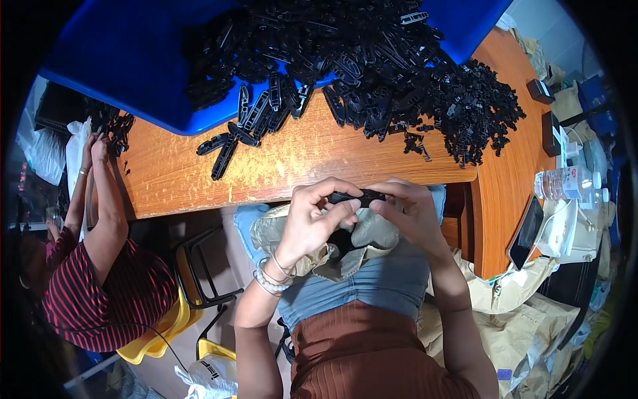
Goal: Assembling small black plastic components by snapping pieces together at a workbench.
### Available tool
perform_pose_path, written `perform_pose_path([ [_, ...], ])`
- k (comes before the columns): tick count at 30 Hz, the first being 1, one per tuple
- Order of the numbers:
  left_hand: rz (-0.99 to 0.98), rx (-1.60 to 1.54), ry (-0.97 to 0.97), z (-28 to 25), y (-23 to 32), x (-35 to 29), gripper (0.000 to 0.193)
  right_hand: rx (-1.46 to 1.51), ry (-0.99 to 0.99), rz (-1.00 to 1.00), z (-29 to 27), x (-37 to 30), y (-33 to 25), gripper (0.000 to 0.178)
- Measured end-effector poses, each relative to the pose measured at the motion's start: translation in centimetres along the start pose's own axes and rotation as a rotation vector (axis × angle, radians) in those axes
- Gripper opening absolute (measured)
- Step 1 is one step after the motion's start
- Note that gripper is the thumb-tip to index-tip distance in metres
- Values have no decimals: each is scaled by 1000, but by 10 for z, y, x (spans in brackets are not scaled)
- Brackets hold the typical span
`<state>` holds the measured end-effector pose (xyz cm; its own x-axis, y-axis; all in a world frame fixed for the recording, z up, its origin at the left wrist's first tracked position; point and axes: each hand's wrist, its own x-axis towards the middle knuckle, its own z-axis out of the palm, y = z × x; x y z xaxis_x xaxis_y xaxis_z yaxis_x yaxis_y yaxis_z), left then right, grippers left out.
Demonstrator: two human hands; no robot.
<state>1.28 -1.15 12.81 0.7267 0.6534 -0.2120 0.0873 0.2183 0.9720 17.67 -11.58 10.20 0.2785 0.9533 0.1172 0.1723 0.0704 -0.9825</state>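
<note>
Carefully, by the Ends

Left hand [318, 216] and right hand [410, 209], fingers nearly closed, pinch a small black part [367, 197] mid-frame. It looks light, stiff, maybe slippery; its two ends seem best to hold.

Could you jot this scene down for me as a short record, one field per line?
Left hand: pinching an elongated black plastic part
Right hand: gripping its other end
Lap: open beige bag
Wooden table: tilted blue bin, elongated black parts spilling out; heap of smaller black parts at right
Right side: clear bottle, dark-screened device
Left side: seated co-worker, striped top
</note>
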Motion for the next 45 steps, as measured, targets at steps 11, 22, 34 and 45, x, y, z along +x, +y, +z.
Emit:
perform_pose_path([
  [11, 216, 249, 97, 14, -11, 6, 13, 122, 43, 31, 5, -5, 7, 27],
  [22, 582, 1276, 865, -84, 10, 128, 19, -449, 240, -229, -13, -2, 21, 9],
  [34, 350, 1160, 622, -77, 16, 114, 30, -1026, 334, -196, -58, 62, 23, 7],
  [45, 161, 151, 207, -21, -18, 36, 29, -630, 391, -482, -35, 42, 9, 12],
])
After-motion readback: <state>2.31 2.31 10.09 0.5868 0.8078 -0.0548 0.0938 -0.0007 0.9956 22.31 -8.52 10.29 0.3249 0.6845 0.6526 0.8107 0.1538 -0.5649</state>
